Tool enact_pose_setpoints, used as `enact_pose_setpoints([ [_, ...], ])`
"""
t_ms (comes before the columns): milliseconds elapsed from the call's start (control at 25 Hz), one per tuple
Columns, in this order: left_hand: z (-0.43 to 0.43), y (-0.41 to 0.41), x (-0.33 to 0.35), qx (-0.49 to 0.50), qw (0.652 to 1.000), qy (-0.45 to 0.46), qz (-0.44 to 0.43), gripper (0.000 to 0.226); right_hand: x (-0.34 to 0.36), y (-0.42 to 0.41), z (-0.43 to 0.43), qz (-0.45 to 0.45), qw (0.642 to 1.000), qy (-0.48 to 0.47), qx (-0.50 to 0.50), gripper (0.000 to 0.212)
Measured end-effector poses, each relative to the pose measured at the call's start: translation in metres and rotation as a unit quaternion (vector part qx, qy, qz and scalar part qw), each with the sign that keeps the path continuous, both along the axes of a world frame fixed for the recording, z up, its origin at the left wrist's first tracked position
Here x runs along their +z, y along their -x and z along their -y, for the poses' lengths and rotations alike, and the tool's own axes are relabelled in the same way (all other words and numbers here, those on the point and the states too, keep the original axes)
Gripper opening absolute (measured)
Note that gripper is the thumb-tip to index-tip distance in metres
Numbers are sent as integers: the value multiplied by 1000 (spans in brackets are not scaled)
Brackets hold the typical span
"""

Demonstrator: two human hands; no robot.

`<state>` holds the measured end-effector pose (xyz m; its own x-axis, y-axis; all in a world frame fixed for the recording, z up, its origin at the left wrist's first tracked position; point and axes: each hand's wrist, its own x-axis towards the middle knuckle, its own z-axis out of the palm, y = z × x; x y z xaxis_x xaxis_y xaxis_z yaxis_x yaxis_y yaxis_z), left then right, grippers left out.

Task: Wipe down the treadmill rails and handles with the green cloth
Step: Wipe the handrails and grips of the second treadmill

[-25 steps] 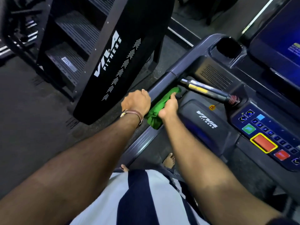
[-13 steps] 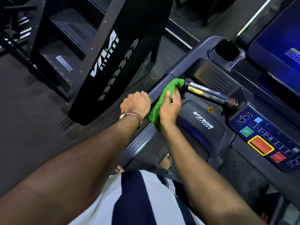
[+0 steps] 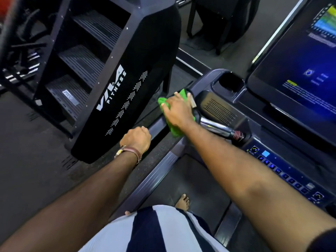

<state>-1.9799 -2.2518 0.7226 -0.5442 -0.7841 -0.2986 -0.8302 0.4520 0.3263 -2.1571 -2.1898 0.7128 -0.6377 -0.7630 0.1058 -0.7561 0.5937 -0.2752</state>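
The green cloth (image 3: 175,130) lies over the treadmill's left handrail (image 3: 156,126), near where the rail meets the console. My right hand (image 3: 179,111) presses flat on the cloth with its fingers spread, and green shows beyond the fingertips and under the wrist. My left hand (image 3: 136,139) grips the same rail a little nearer to me, fist curled over it, with a watch strap on the wrist. A chrome pulse handle (image 3: 216,127) sticks out from under my right wrist toward the console.
A black Viva Fitness stair machine (image 3: 127,79) stands close on the left of the rail. The console has a cup holder (image 3: 231,82), a lit screen (image 3: 300,60) and a button panel (image 3: 272,166). My bare foot (image 3: 182,200) is on the belt.
My right hand has slid the cloth forward up the rail toward the console, and its fingers have flattened out. My left hand has kept its grip on the rail.
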Motion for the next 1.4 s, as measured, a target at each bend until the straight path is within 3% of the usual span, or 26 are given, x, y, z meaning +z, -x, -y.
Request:
enact_pose_setpoints([
  [120,2,27,2,-35,999,-24,-23,53,-18,-7,-24,-31,984,55,164,41],
  [240,-4,65,5,-61,996,-32,-49,49,-11,44,-27,-48,992,83,79,33],
  [320,-7,87,6,-50,996,-37,-60,49,3,77,-14,-11,998,40,-46,31],
  [400,-11,107,6,-38,997,-34,-61,48,9,89,1,36,994,8,-107,33],
  [440,-12,117,6,-24,997,-33,-61,48,6,88,4,47,995,11,-86,36],
  [560,-12,136,2,40,997,-20,-66,46,-4,82,-12,18,992,22,123,40],
  [600,-12,137,0,49,997,-8,-67,44,-4,90,-17,15,988,21,153,38],
  [720,-15,138,-6,45,996,40,-72,41,2,133,-10,-6,996,41,75,39],
  [840,-18,139,-7,52,994,62,-78,40,15,147,12,-32,997,-74,6,45],
  [1000,-18,141,-7,71,993,64,-67,34,40,125,45,78,950,-272,129,64],
  [1080,-17,141,-7,91,992,57,-68,29,41,108,56,102,926,-301,205,63],
  [1160,-14,143,-7,110,991,44,-63,29,32,101,48,113,926,-265,245,56],
  [1280,-12,142,-9,99,992,48,-59,32,26,123,12,16,970,-166,178,50],
  [1400,-12,143,-9,95,993,42,-60,41,35,160,27,-7,972,-233,31,52],
])
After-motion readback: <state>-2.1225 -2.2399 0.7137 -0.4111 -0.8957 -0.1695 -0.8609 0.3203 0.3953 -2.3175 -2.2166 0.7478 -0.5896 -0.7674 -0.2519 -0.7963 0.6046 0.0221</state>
